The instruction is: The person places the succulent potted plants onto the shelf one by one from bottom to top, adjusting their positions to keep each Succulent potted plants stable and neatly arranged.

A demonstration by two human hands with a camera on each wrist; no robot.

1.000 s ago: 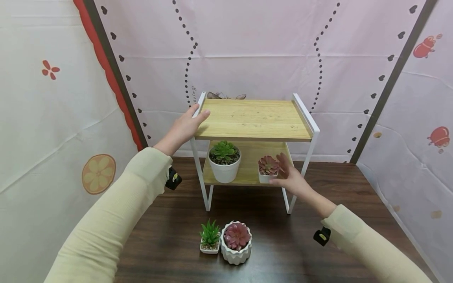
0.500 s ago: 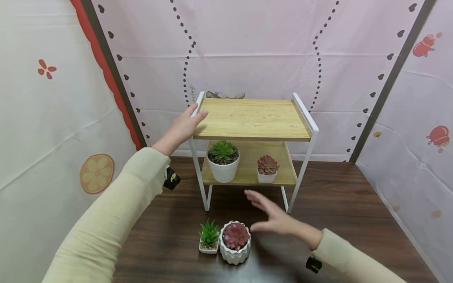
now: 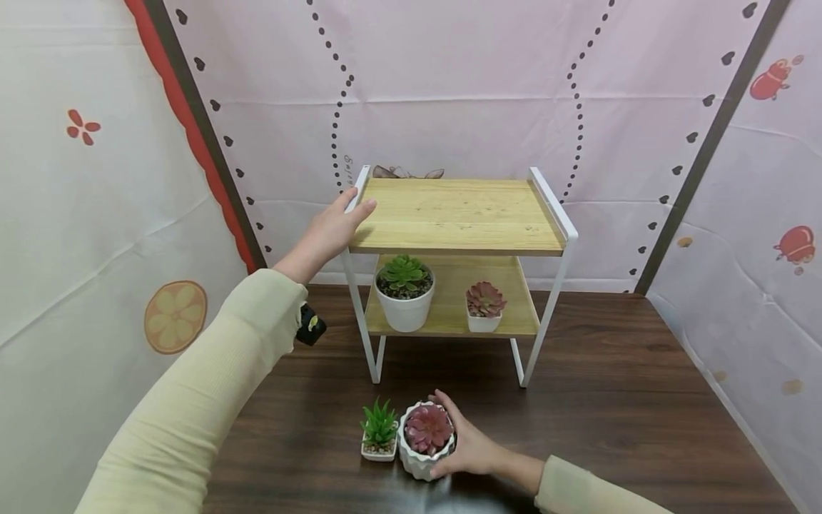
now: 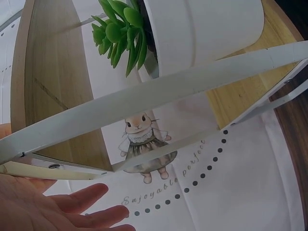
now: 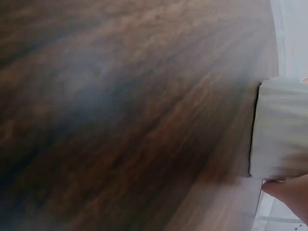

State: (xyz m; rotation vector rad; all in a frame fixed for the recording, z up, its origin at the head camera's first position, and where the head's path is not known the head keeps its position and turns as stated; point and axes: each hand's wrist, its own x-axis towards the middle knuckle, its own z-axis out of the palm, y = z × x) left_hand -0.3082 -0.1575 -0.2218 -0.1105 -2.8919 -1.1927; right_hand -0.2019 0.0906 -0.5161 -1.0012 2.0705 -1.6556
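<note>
With the ruffled white pot (image 3: 416, 467) as clock centre in the head view, the left-hand grip (image 3: 329, 232) rests at eleven on the left rail (image 3: 362, 178) of the white-framed rack (image 3: 554, 205), thumb spread wide from straight fingers. A small pot (image 3: 379, 455) with a spiky green plant (image 3: 380, 420) crowds nine. Near twelve, a round white pot (image 3: 406, 314) with a green succulent (image 3: 404, 273) stands left on the lower shelf (image 3: 452, 300), under the overhanging top board (image 3: 456, 214). The ruffled white pot, bearing a dark red succulent (image 3: 428, 428), is on the desk (image 3: 610, 357); the right-hand grip (image 3: 472, 446) holds it from three, thumb in front, fingers behind. At one, a small square pot (image 3: 484, 324) with a reddish succulent (image 3: 486, 298) stands on the lower shelf near the rack's right leg (image 3: 547, 318). A gap separates the two shelf pots, reaching the shelf's front edge; rightward, the desk stretches to patterned cloth (image 3: 738, 235). Half a second ago the right-hand grip hovered toward two, fingers spread; the left-hand grip and all four pots keep their places.
</note>
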